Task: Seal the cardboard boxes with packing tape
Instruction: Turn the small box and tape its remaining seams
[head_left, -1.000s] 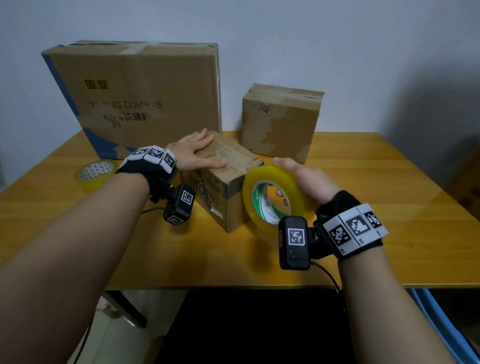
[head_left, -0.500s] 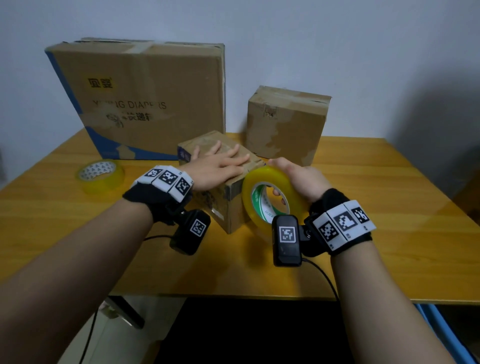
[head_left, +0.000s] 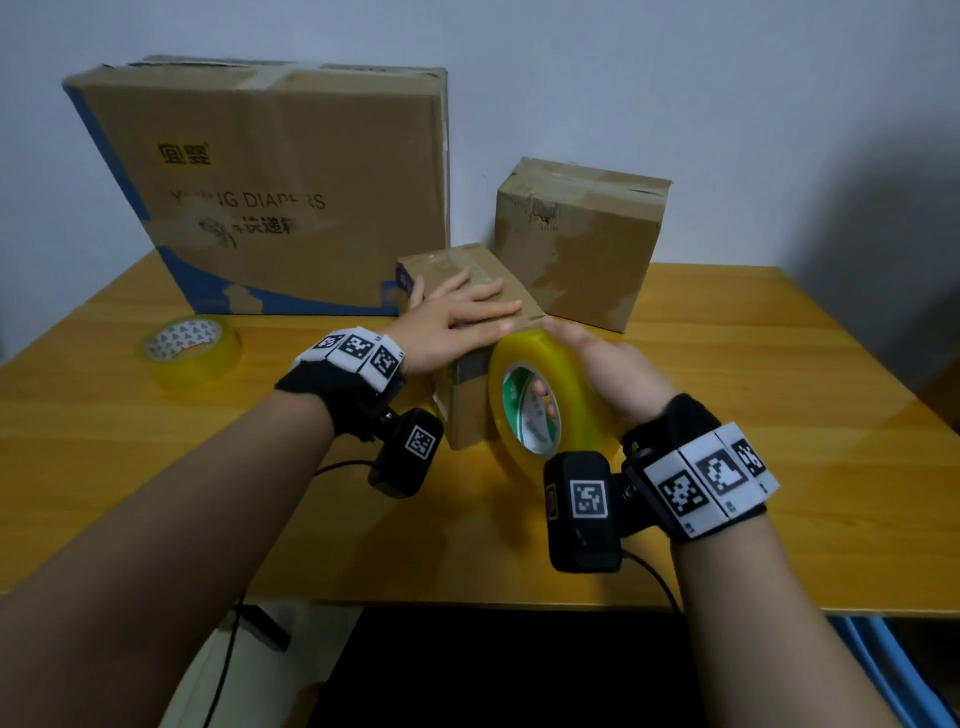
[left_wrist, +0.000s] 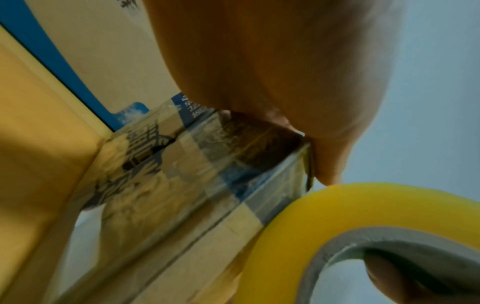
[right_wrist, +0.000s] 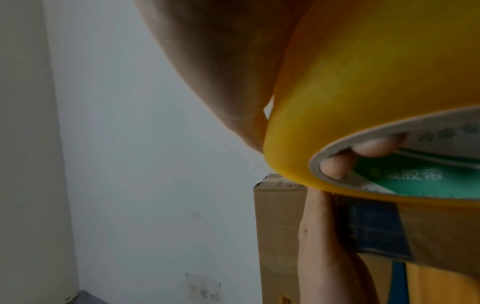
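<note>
A small cardboard box (head_left: 470, 410) stands mid-table, its sides wrapped in clear tape (left_wrist: 233, 174). My left hand (head_left: 457, 319) lies flat on its top with the fingers straight. My right hand (head_left: 597, 364) grips a big yellow tape roll (head_left: 545, 400) held on edge against the box's right corner; its fingers (right_wrist: 335, 166) curl through the green-lined core (right_wrist: 415, 176). In the left wrist view the roll (left_wrist: 363, 207) sits at the lower right, touching the box. In the right wrist view the left hand's edge (right_wrist: 322, 236) lies on the box.
A large diaper carton (head_left: 280, 192) leans at the back left and a medium box (head_left: 576, 239) stands at the back right. A second tape roll (head_left: 189, 345) lies flat on the wooden table (head_left: 779, 415) at the left. The table's front edge runs below my wrists.
My left hand has slid along the box top from its far end toward the near right corner. My right hand with the roll has moved up closer to that corner.
</note>
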